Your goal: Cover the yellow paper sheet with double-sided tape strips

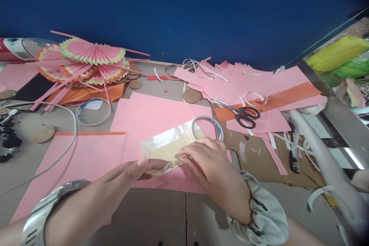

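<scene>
A clear plastic packet with a pale yellow layer [165,142] lies slantwise above a stack of pink paper sheets [155,109]. My left hand [121,180] grips its near left edge, thumb on top and fingers partly hidden beneath. With thumb and fingers pinched together, my right hand [209,165] holds the packet's near right side. Just beyond the right knuckles, a tape roll [220,127] with a blue-printed inner ring partly overlaps the packet's right end. What lies inside the packet is hard to make out.
Black-handled scissors [245,117] rest on pink and orange paper at the right. Beyond them on the near side lies a cutter knife [294,153]. Folded paper fans [92,55] are heaped at back left. Another tape roll [93,112] and a white cable [75,123] lie left.
</scene>
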Tool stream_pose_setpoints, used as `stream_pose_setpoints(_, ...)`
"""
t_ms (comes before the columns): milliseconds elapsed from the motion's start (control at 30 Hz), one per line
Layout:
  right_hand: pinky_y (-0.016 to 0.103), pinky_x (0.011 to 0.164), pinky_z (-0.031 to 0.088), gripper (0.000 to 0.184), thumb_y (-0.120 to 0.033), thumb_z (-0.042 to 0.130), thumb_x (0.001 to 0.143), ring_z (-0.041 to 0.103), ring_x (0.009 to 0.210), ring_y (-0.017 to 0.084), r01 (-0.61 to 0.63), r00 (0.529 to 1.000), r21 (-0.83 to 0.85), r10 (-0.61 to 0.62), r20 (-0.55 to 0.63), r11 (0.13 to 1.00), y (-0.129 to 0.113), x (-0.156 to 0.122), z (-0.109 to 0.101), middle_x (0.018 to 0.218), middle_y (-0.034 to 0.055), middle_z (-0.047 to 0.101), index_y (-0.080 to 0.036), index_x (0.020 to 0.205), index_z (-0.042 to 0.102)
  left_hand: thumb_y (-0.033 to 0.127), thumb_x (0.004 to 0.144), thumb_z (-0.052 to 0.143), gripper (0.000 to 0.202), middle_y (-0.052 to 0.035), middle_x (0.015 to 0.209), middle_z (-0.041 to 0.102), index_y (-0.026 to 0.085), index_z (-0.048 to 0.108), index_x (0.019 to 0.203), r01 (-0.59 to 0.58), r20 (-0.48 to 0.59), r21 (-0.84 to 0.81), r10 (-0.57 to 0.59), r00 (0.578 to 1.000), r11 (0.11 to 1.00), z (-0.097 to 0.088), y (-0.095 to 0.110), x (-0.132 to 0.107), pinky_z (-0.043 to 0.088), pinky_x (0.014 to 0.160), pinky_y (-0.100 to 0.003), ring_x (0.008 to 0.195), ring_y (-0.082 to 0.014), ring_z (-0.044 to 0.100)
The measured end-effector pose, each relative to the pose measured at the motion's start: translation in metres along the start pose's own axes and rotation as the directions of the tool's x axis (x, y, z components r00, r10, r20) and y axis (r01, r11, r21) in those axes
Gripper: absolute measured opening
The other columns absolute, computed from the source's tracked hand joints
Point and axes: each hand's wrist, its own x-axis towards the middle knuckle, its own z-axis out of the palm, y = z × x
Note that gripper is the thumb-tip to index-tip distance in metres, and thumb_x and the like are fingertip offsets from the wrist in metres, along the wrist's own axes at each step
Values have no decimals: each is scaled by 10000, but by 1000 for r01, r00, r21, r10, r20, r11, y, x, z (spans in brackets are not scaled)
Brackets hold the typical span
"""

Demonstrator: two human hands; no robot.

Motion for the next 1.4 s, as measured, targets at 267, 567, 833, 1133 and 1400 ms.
stream_pose_setpoints(267,333,704,255,258,-257,385,940,468,810,173,-16,993,18,18,-120,1000,1,-3,7,735,-37,647,-232,773,581,610,899,70,594,64,1254,574,410,512,1242,-10,-21,9,10,1000,1000,-1,-5,3,499,861,-436,1173,-214,525)
stream_pose_setpoints(567,346,814,277,106,-230,471,904,471,887,170,-113,986,190,133,-99,975,11,-5,3,826,-39,630,-244,826,543,411,934,346,345,3,613,579,217,531,717,5,-293,248,70,954,969,-5,-13,7,438,449,-248,537,-132,544)
stream_pose_setpoints(833,341,870,353,69,-244,446,913,510,946,169,-178,961,403,247,-127,898,14,-2,1,903,-4,587,-248,866,495,425,859,513,520,-123,1436,337,284,396,1346,-120,-106,885,446,889,449,15,-30,4,211,997,-616,1301,-386,281)
stream_pose_setpoints(1133,239,730,405,149,-335,406,933,553,870,114,-322,913,471,401,-74,821,9,7,-18,894,-39,601,-265,862,517,709,785,392,753,-196,1490,175,307,287,1412,-179,20,908,387,922,379,22,-48,17,189,1007,-628,1349,-425,154)
stream_pose_setpoints(1400,308,750,373,163,-327,395,927,505,716,125,-364,912,318,405,-72,876,3,23,-6,760,-34,541,-237,823,482,804,711,324,874,-255,1478,113,291,274,1417,-245,62,881,414,908,405,19,-48,25,179,1002,-641,1340,-453,145)
